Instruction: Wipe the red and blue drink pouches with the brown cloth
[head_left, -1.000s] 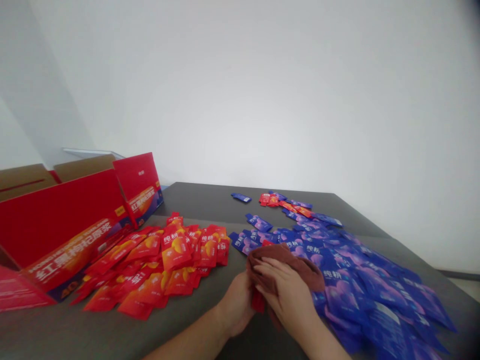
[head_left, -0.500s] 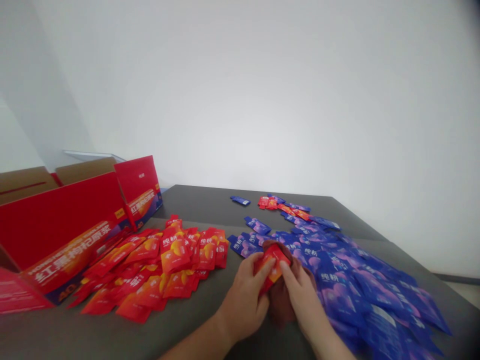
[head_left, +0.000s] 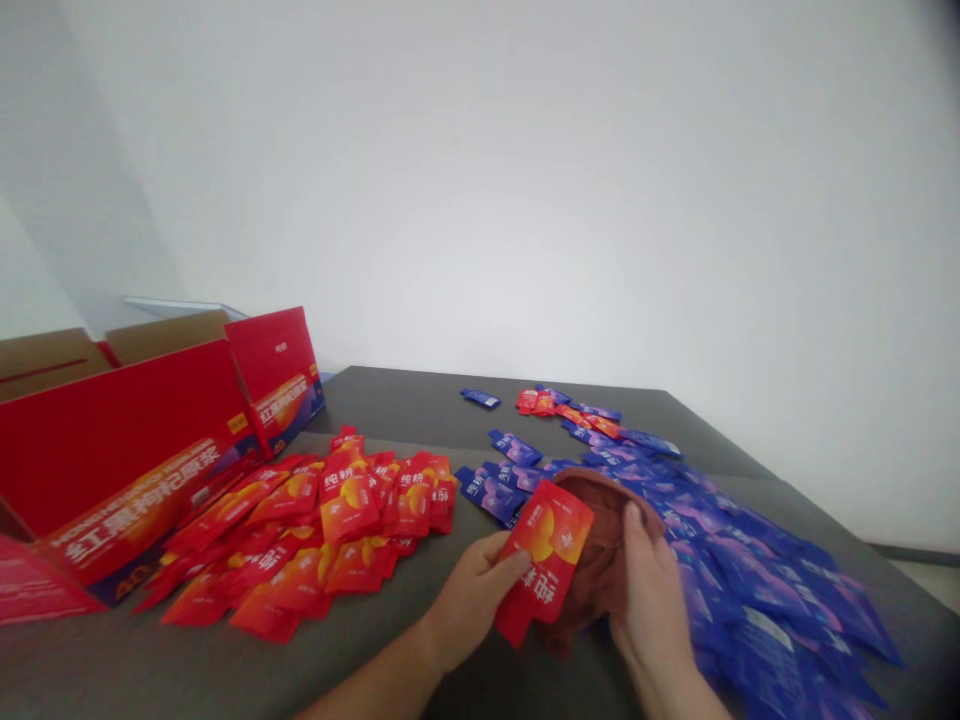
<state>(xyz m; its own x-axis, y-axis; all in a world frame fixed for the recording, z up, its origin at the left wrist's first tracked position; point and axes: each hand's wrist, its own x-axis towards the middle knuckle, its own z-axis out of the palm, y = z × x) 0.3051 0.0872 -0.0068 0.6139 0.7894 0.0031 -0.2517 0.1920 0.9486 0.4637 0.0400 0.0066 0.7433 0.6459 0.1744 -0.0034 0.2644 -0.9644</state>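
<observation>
Between thumb and fingers my left hand [head_left: 474, 600] pinches a red sachet [head_left: 546, 550], its printed face with an orange fruit turned up. My right hand [head_left: 654, 585] is closed on a brown cloth [head_left: 600, 545], thumb on top and fingers beneath it. The sachet overlaps the left side of the cloth. Left of my hands lies a heap of red sachets [head_left: 349, 500]. Blue sachets [head_left: 705, 540] are spread in a pile to the right, partly hidden behind the cloth and my right hand.
An open red carton [head_left: 142, 440] stands at the left beside the red heap. Farther back on the dark table [head_left: 405, 405] lie a lone blue sachet [head_left: 481, 398] and a few red sachets [head_left: 535, 403] among blue ones. A white wall [head_left: 480, 200] rises behind the table.
My hands have moved apart. The left now holds the red sachet by its lower left edge, while the right has shifted right with the cloth, which is spread wider.
</observation>
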